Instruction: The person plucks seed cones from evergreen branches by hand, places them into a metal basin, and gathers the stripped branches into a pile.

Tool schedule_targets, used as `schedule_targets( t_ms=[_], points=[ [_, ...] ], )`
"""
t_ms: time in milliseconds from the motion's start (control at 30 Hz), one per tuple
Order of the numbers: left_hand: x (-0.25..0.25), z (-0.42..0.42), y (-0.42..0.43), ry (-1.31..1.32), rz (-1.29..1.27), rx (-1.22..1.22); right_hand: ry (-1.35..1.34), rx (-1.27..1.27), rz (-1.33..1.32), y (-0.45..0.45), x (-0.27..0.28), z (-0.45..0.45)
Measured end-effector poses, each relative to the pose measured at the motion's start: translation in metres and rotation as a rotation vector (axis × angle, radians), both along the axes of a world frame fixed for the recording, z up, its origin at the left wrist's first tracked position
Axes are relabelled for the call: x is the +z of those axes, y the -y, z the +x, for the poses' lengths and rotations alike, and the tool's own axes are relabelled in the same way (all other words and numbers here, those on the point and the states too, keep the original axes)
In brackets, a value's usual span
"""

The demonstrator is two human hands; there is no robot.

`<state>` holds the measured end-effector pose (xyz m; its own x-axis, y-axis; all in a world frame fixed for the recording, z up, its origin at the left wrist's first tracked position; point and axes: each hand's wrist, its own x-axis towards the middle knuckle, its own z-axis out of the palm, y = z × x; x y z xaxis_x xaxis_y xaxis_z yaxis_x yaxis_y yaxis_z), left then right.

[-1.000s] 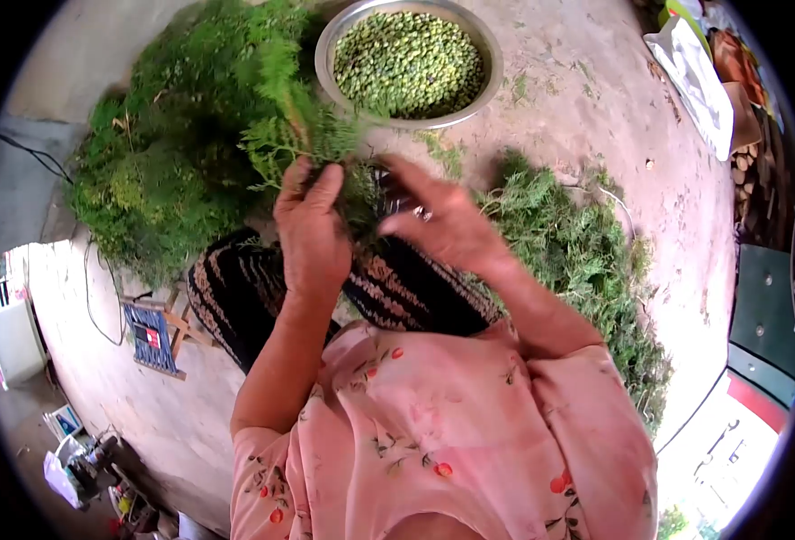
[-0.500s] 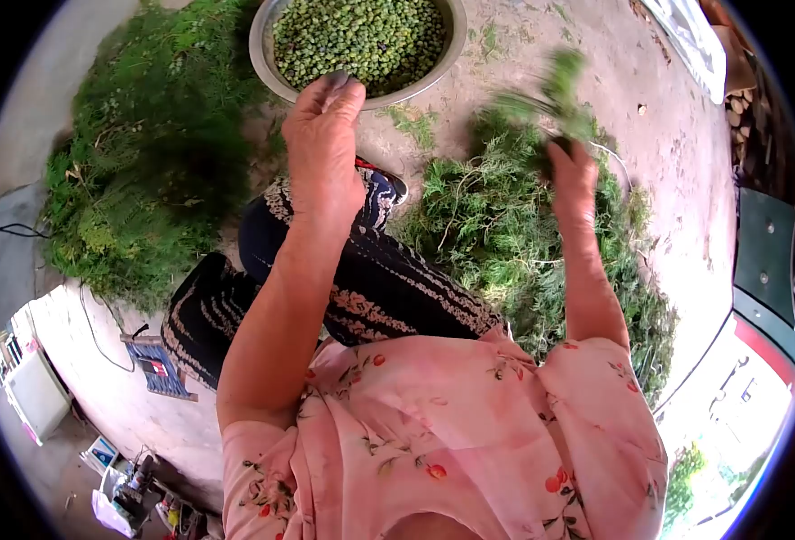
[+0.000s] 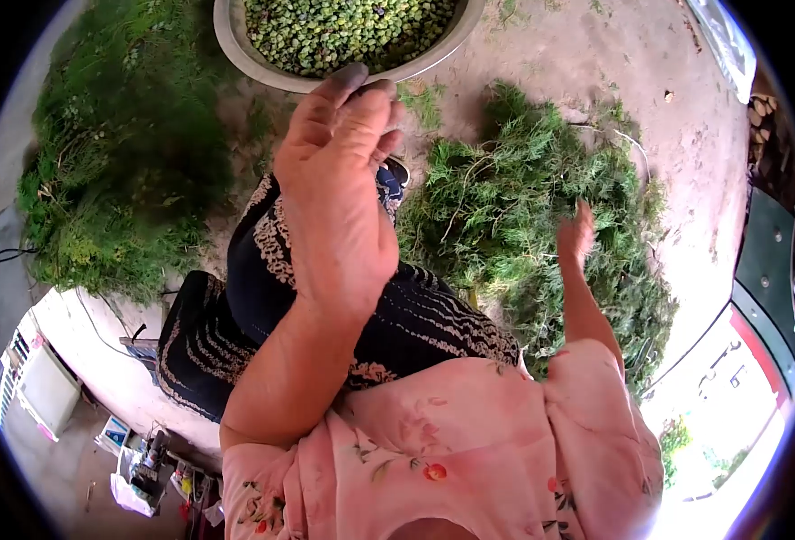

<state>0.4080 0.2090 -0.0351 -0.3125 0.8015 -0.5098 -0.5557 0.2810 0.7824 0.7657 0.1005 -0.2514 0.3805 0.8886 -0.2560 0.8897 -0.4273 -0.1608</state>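
My left hand point(image 3: 339, 180) is raised in front of the bowl's near rim, palm side toward me. Its thumb and fingers curl together with dark-stained tips; whatever lies between them is hidden. Beyond it, a metal bowl point(image 3: 228, 40) holds many small green cones point(image 3: 343, 36). My right hand point(image 3: 577, 234) is over a pile of cut evergreen branches point(image 3: 505, 198) on the right. Its fingers are blurred and partly hidden against the greenery, so their grip does not show.
A second, larger heap of green sprigs point(image 3: 100, 198) lies to the left. My legs in dark patterned trousers point(image 3: 424, 324) are between the heaps. Scraps of green litter the concrete floor point(image 3: 586, 54). A clear plastic sheet point(image 3: 726, 45) and stacked firewood point(image 3: 762, 121) are at the far right.
My right hand has come down toward me, and the sprig it was swinging is no longer distinguishable in it. My left hand appears larger and closer, its pinch loosened. The view has shifted slightly.
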Motion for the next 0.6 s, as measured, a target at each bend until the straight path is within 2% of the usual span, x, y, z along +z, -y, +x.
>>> schedule_targets(
  t_ms=[33,67,100,167,200,267,300,400,433,467,533,567,600],
  points=[
    [0.001,0.003,0.000,0.010,0.014,-0.012,-0.118,0.146,0.053,-0.023,-0.019,-0.032],
    [0.002,0.006,-0.002,0.019,0.034,-0.021,-0.100,0.434,0.092,-0.044,-0.034,-0.062],
    [0.004,0.008,-0.003,0.024,0.034,-0.020,-0.152,0.550,-0.061,-0.069,-0.042,-0.086],
    [0.007,0.009,-0.002,0.015,0.021,-0.031,-0.094,0.949,0.070,-0.092,-0.067,-0.107],
    [0.009,0.010,-0.002,0.009,0.014,-0.038,-0.097,0.948,0.067,-0.099,-0.072,-0.112],
    [0.010,0.010,-0.003,0.016,-0.004,-0.035,-0.242,0.532,-0.546,-0.118,-0.074,-0.121],
    [0.011,0.010,-0.004,0.027,-0.021,-0.038,-0.086,0.511,-0.578,-0.116,-0.094,-0.114],
    [0.014,0.013,-0.005,0.031,-0.018,-0.038,-0.065,0.368,-0.652,-0.107,-0.106,-0.111],
    [0.013,0.014,-0.005,0.033,0.018,-0.038,-0.061,0.322,-0.592,-0.106,-0.104,-0.116],
    [0.012,0.016,-0.005,0.030,0.019,-0.036,-0.063,0.324,-0.592,-0.106,-0.104,-0.121],
    [0.014,0.017,-0.004,0.074,-0.004,-0.068,0.191,0.594,-0.397,-0.100,-0.103,-0.127],
    [0.014,0.017,-0.005,0.066,-0.008,-0.076,0.238,0.793,-0.289,-0.095,-0.102,-0.128],
    [0.014,0.016,-0.005,0.064,-0.011,-0.077,0.234,0.792,-0.290,-0.094,-0.106,-0.128]
  ],
)
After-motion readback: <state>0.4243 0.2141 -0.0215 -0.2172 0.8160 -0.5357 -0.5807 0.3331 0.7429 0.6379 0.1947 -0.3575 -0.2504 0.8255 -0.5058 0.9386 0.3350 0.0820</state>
